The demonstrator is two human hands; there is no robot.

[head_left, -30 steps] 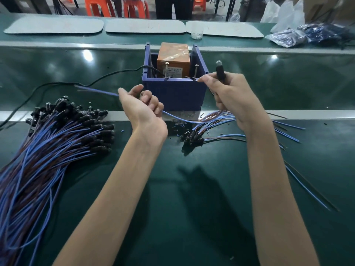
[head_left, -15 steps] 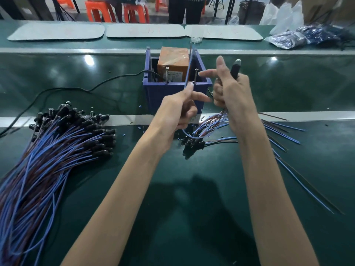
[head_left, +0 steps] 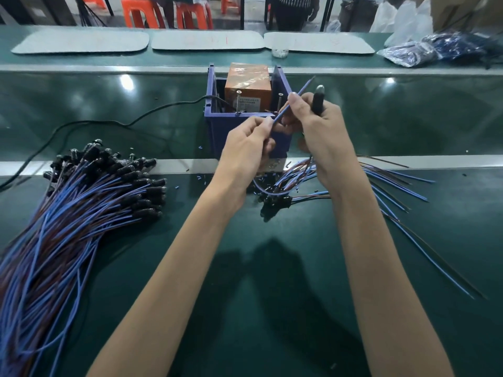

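My left hand (head_left: 246,148) pinches a thin blue wire (head_left: 292,100) that slants up and to the right, its free end above the box. My right hand (head_left: 324,134) grips a black plug (head_left: 318,102) upright in its fist, and its forefinger and thumb also pinch the same wire higher up. Both hands meet in front of a blue box (head_left: 215,131) that holds an orange block (head_left: 249,80) and upright metal pins. Below the hands lies a small bunch of plugged wires (head_left: 275,201).
A large pile of blue and brown wires with black plugs (head_left: 81,202) covers the left of the green bench. Loose wires (head_left: 402,191) fan out to the right. A black cable (head_left: 109,122) runs from the box leftwards. Plastic bags (head_left: 435,49) lie far right.
My left hand came over from the left with the blue wire and met my right hand in front of the box. My right forefinger closed onto the wire.
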